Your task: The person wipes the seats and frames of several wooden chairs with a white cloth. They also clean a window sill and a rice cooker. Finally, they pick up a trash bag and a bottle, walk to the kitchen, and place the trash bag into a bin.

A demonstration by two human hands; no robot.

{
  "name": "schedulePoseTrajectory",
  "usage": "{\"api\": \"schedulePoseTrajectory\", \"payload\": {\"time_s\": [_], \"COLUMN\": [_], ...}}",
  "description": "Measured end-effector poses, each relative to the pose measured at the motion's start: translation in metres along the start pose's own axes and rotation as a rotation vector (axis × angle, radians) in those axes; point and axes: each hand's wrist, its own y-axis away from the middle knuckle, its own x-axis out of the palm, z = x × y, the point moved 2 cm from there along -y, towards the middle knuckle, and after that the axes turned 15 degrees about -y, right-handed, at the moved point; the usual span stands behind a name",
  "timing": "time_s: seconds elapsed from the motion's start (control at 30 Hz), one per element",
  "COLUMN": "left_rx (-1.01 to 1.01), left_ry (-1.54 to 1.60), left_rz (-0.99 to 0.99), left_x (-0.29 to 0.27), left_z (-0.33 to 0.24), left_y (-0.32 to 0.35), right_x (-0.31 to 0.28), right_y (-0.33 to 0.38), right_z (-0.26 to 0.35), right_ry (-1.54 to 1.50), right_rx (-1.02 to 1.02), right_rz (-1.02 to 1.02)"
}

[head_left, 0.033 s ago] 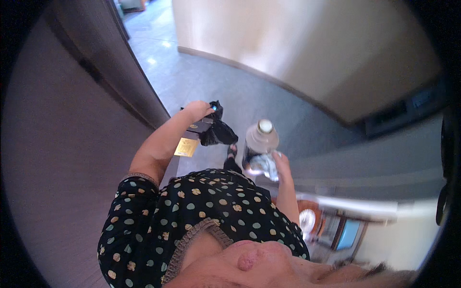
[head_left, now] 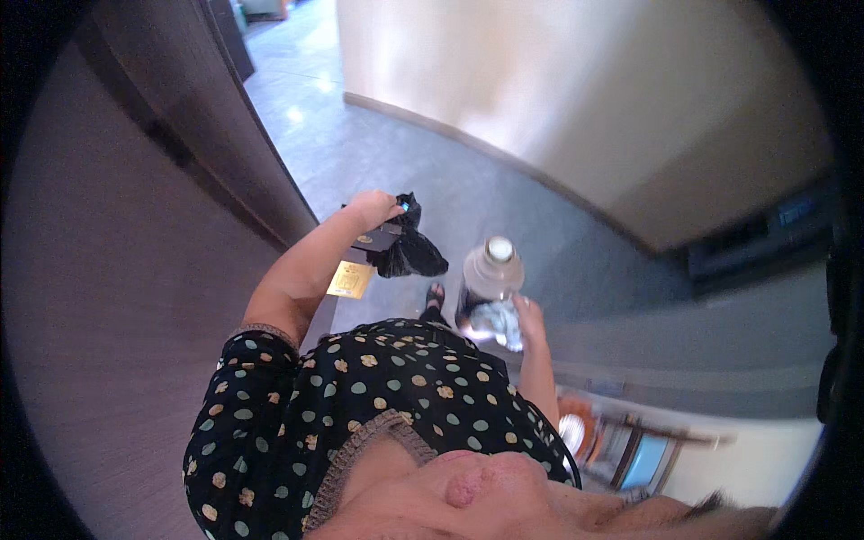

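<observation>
My left hand (head_left: 373,209) is closed at the top of a black plastic bag (head_left: 414,256), which hangs below it; a small bright blue bit shows by the fingertips. Beside the bag is a flat dark thing with a gold mark (head_left: 376,238), partly hidden by my wrist. Under it a gold square card (head_left: 350,280) shows next to my forearm. My right hand (head_left: 531,317) grips a crumpled whitish, bluish patterned cloth or wrapper (head_left: 495,321), blurred. Just beyond it is a large pale bottle (head_left: 495,273) with a white cap; whether my hand touches it I cannot tell.
A dark brown door or panel (head_left: 135,297) rises close on my left. Ahead, a cream wall (head_left: 540,99) with a skirting edge borders the grey floor (head_left: 396,157). A dark low unit (head_left: 756,238) is at the right. My shoe (head_left: 436,295) shows below the bag.
The view has shifted slightly, so floor and wall sit a little lower and further right. Both hands keep their holds; the right hand and cloth appear slightly lower.
</observation>
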Motion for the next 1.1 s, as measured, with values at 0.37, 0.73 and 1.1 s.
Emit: {"api": "schedulePoseTrajectory", "payload": {"time_s": [0.37, 0.73, 1.1], "left_rx": [-0.436, -0.441, -0.727], "left_ry": [0.185, 0.216, 0.1], "left_rz": [-0.008, 0.144, -0.008], "left_x": [-0.076, -0.119, -0.116], "left_z": [0.072, 0.172, 0.465], "left_y": [0.044, 0.053, 0.047], "right_x": [0.017, 0.079, 0.271], "right_y": [-0.03, 0.031, -0.132], "right_z": [0.068, 0.146, 0.197], "right_ry": [0.427, 0.628, 0.54], "right_rx": [0.074, 0.002, 0.289], "right_rz": [-0.027, -0.103, -0.168]}}
